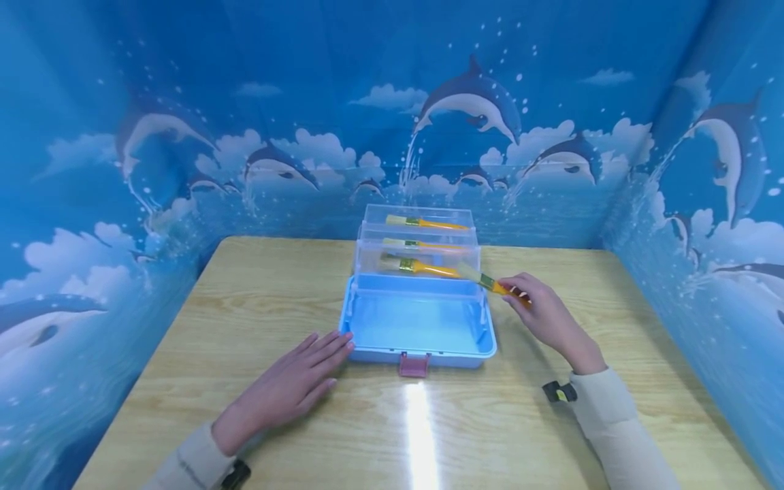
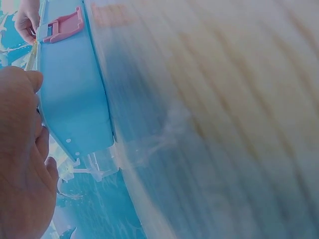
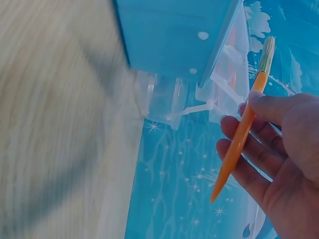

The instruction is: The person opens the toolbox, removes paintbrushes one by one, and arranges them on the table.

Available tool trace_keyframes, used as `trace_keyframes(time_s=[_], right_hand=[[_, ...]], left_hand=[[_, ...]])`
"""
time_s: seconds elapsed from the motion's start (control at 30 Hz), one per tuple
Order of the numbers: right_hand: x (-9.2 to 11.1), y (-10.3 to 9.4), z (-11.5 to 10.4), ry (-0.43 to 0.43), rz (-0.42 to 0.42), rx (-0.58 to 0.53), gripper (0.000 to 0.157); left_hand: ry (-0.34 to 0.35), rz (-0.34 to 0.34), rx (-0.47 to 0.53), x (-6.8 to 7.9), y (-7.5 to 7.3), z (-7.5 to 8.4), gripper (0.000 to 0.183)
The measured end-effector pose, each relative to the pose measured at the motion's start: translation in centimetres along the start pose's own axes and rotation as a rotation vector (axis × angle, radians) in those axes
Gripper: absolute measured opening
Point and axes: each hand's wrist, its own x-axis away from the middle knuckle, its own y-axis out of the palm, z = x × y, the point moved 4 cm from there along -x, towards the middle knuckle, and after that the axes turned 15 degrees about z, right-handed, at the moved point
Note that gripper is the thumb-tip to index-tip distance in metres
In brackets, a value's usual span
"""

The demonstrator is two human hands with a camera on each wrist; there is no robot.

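My right hand [image 1: 540, 309] pinches a paintbrush [image 3: 244, 124] by its orange handle, thumb on one side and fingers on the other. Its pale bristles point left, over the right side of a blue box [image 1: 422, 355] with a pink latch [image 1: 414, 365]. Fingers straight, my left hand [image 1: 297, 381] touches the front left corner of that box. Behind the blue base, clear stepped trays [image 1: 367, 260] stand raised. Three more brushes lie in them: a back brush [image 1: 429, 223], a middle brush [image 1: 422, 245] and a front brush [image 1: 422, 267].
A wooden table [image 1: 257, 299] bears the box, with a bright light reflection in front of it. Blue cloth [image 1: 318, 68] printed with dolphins and clouds hangs behind and on both sides. A dark strap piece [image 1: 560, 392] sits at the right cuff.
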Motion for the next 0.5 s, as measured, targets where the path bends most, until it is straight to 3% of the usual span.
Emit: trace_keyframes(time_s=[0.5], right_hand=[[0.5,-0.3,1.7,0.111,0.024,0.081,0.03]], left_hand=[[0.014,0.039,0.007,0.1,-0.2,0.1,0.061]])
